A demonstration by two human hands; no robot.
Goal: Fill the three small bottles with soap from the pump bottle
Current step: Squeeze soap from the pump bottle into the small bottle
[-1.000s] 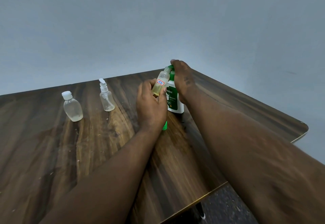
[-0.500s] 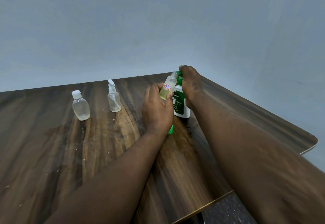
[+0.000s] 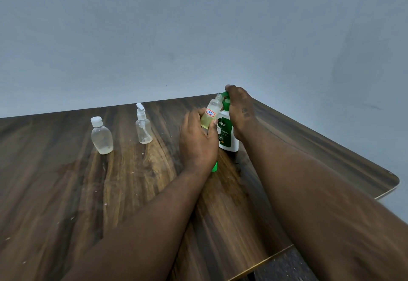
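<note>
Held bottle: a small clear bottle [image 3: 211, 114] with a red-edged sticker, cap off, touching the left side of the pump bottle [image 3: 227, 136], its open mouth right up at the green spout.
Left hand: the left hand [image 3: 197, 141] grasps the small bottle's lower half, thumb and fingers wrapped round it.
Right hand: the right hand [image 3: 240, 110] sits on top of the pump bottle, fingers curved down over the pump head, and looks set to press.
Fill level: yellowish soap shows in the lower part of the held bottle; the step looks only partly done.
Handling: thin, light plastic that probably gives under a squeeze and turns slippery if soap runs down the outside.
Where to hold: low on the body, as it is now, which leaves the neck clear for the spout.
Long axis: neck to base, tilted, with the mouth up and leaning towards the pump bottle's spout.
Pump bottle's stance: upright on the table [image 3: 66, 192], label towards the person.
Other bottles: a spray-top bottle [image 3: 143, 127] and a flip-cap bottle [image 3: 102, 136] stand upright well to the left of the pump bottle, closed and looking almost empty.
Green piece: something green [image 3: 214, 167] peeks out under the left wrist, just in front of the pump bottle; likely the cap.
</note>
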